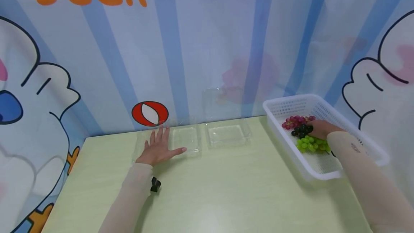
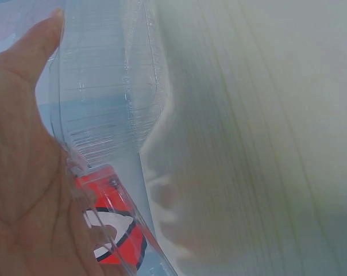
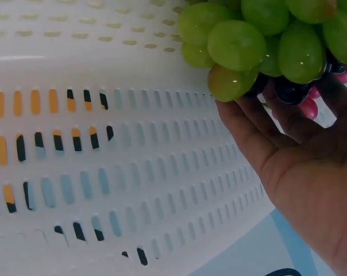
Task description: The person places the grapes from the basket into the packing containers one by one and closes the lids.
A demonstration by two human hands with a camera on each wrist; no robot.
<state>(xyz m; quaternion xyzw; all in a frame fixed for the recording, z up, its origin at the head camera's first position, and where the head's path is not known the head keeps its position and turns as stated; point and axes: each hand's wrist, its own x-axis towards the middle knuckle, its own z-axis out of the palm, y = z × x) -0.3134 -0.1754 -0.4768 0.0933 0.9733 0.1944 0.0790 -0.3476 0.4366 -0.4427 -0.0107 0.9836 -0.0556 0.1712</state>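
Observation:
My left hand [image 1: 156, 148], fingers spread and thumb out, rests at a clear plastic clamshell box [image 1: 185, 139] by the table's back edge. In the left wrist view the palm and thumb lie along the clear plastic [image 2: 99, 86]. My right hand [image 1: 320, 129] reaches into a white perforated basket [image 1: 310, 170]. Its fingers [image 3: 251, 123] hold a bunch of black grapes [image 1: 302, 131], their tips hidden among the fruit. Green grapes [image 1: 310, 144] lie on the near side of the black bunch, red grapes [image 1: 295, 121] on the far side.
A second clear clamshell box [image 1: 226, 134] stands right of the first, its lid raised against the printed backdrop [image 1: 207, 46]. The basket sits at the right side of the pale table [image 1: 226, 190]. The backdrop rises straight behind the table's back edge.

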